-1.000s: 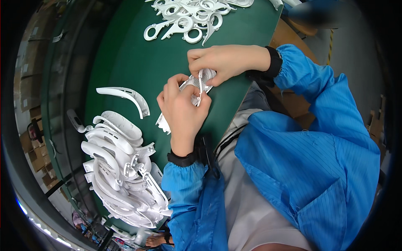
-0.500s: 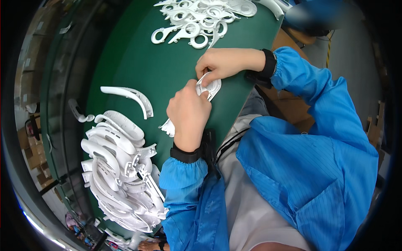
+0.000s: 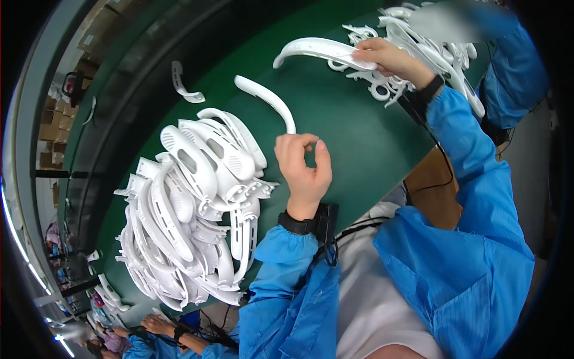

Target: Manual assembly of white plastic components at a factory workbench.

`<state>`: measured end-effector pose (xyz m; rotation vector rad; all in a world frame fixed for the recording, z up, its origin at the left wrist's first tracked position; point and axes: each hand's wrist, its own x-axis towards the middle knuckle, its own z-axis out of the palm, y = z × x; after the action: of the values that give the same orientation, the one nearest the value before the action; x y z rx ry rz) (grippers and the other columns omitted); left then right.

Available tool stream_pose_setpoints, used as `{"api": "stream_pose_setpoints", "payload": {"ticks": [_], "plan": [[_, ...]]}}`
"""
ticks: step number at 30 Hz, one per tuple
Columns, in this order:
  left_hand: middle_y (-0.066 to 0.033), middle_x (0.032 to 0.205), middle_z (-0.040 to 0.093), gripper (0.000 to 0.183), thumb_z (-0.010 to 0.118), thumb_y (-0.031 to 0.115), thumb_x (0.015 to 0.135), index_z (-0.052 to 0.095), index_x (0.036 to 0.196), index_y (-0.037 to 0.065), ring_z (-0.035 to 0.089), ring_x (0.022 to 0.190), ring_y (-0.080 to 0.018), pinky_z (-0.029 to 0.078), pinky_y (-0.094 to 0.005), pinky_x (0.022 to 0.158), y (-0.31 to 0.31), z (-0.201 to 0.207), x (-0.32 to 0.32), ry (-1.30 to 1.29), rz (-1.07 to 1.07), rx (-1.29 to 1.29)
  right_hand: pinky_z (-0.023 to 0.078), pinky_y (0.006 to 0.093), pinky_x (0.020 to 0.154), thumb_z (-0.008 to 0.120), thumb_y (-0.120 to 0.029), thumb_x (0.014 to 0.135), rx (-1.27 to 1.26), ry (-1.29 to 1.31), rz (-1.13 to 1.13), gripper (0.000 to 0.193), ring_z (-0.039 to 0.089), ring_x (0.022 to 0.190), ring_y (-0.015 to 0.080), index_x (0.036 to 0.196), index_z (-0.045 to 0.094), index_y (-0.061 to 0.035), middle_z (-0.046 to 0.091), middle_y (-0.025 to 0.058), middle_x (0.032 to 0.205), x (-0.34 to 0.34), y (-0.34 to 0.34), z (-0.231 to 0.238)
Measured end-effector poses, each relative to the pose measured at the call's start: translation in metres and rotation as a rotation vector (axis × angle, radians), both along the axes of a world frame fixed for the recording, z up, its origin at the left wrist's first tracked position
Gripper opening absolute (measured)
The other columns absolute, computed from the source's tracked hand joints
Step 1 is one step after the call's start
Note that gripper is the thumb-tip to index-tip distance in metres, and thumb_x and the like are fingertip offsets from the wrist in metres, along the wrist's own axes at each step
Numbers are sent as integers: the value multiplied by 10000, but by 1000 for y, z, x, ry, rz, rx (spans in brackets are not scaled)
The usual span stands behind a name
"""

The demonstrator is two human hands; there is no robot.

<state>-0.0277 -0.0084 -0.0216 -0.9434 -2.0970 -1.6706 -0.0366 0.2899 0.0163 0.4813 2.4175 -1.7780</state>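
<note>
Right of our shell pile (image 3: 179,203): a curved white shell (image 3: 317,46)
Near the pile, our left hand (image 3: 304,170) curls loosely, thumb apart; farther right, our right hand (image 3: 391,60) pinches the shell's end, sensible for something seemingly light, stiff, slick.

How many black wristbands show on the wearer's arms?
2: the left wristband, behind the left hand, and the right wristband, behind the right hand, which holds a curved white piece. Blue sleeves could hide others.
</note>
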Motion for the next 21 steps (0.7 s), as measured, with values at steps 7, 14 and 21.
{"api": "stream_pose_setpoints", "payload": {"ticks": [7, 14, 21], "plan": [[-35, 549, 426, 65, 638, 25, 731, 587, 761, 51, 420, 471, -212, 350, -359, 486, 2, -31, 1, -142, -224, -93, 484, 258, 553, 671, -347, 862, -223, 112, -240, 484, 579, 659, 134, 1171, 520, -6, 605, 97, 884, -118, -34, -41], [-110, 711, 619, 90, 592, 149, 764, 593, 757, 59, 602, 657, -339, 455, -418, 592, 5, -34, -4, -174, -355, -291, 430, 292, 499, 665, -427, 804, 465, -40, 363, 394, 550, 563, 135, 854, 639, -37, 604, 52, 684, -116, -142, -22], [-124, 726, 631, 131, 600, 163, 736, 649, 682, 54, 610, 678, -326, 467, -427, 660, 9, -44, -4, -127, -318, -348, 466, 348, 564, 682, -297, 760, 621, 156, 429, 350, 594, 574, 238, 915, 649, 15, 618, 143, 649, -96, -195, -10]]}}
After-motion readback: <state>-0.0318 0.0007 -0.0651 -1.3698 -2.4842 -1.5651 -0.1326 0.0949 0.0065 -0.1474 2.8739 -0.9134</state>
